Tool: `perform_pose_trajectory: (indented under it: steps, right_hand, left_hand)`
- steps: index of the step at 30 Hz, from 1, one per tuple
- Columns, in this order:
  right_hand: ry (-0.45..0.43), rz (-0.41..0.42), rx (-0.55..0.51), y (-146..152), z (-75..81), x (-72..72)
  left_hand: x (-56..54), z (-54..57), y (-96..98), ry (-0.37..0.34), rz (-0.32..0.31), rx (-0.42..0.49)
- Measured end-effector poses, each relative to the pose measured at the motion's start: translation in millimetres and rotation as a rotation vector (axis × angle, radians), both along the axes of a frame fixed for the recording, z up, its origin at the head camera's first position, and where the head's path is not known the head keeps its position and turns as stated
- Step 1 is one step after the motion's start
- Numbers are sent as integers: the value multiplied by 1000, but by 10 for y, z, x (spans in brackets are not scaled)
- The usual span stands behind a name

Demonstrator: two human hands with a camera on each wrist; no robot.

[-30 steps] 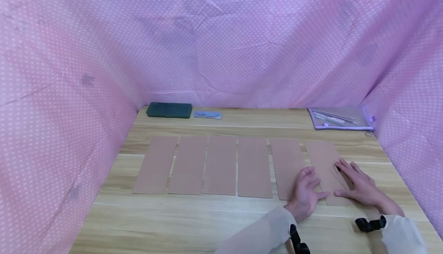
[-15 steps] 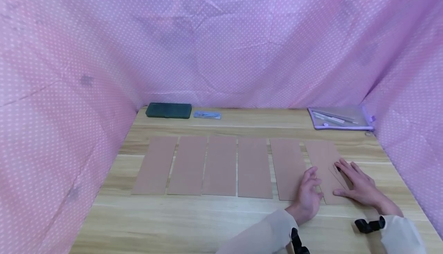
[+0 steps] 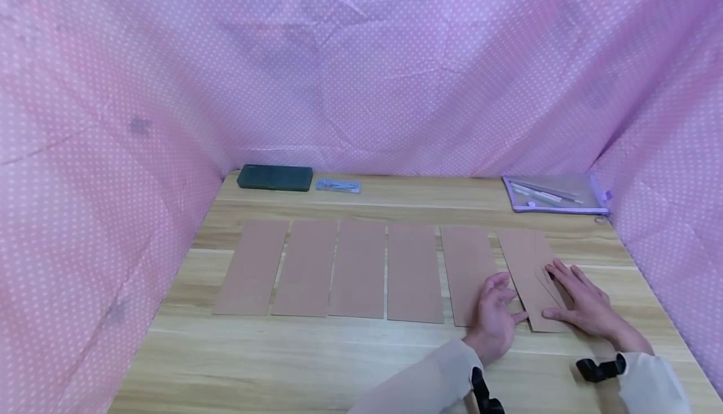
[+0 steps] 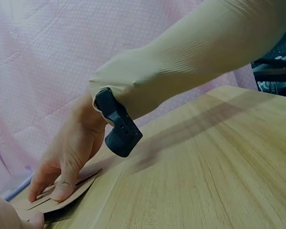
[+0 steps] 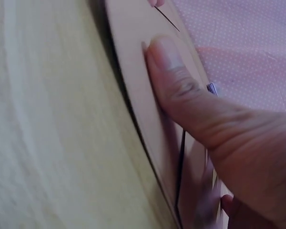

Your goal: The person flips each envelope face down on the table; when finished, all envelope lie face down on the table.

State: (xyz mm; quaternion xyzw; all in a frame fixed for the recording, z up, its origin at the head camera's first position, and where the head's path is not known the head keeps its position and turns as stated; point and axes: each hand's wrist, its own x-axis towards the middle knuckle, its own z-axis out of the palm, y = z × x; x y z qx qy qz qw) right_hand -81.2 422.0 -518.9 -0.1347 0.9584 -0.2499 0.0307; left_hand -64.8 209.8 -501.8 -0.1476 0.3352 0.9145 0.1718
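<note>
A brown card (image 3: pixel 522 257) with slanting cut lines lies at the right end of a row of similar cards. My right hand (image 3: pixel 584 301) rests on its right part, thumb and fingers spread. In the right wrist view the thumb presses on the card (image 5: pixel 128 62), which bows up from the table along one edge; a dark slit runs beside the thumb. My left hand (image 3: pixel 494 317) is at the card's left edge, thumb stretched to that edge and the other fingers loosely bent. It overlaps the neighbouring card (image 3: pixel 465 257). In the left wrist view only part of my left hand (image 4: pixel 5 214) shows.
Several plain brown cards (image 3: pixel 358 270) continue the row leftward on the wooden table (image 3: pixel 294 364). Along the back stand a dark green case (image 3: pixel 275 177), a small blue packet (image 3: pixel 337 185) and a purple-edged pouch (image 3: pixel 556 192) with pens. Pink dotted cloth (image 3: pixel 361 75) surrounds the table.
My left thumb, over the card a second ago, drew in and now reaches out to its left edge. A dark shadow has appeared along that edge. My right hand stays nearly still.
</note>
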Motion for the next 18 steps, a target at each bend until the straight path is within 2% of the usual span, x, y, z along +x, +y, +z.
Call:
perform_pose_trajectory:
  steps: [8, 16, 18]
  right_hand:
    - [-27, -9, -24, -13, 15, -2]
    - [-11, 18, -113, 2, 55, -19]
    - [-31, 18, -151, 4, 68, -17]
  left_hand:
    - [-18, -15, 21, -41, 16, 59]
    - [-50, -4, -21, -22, -16, 67]
    - [-54, -3, -28, -17, -20, 68]
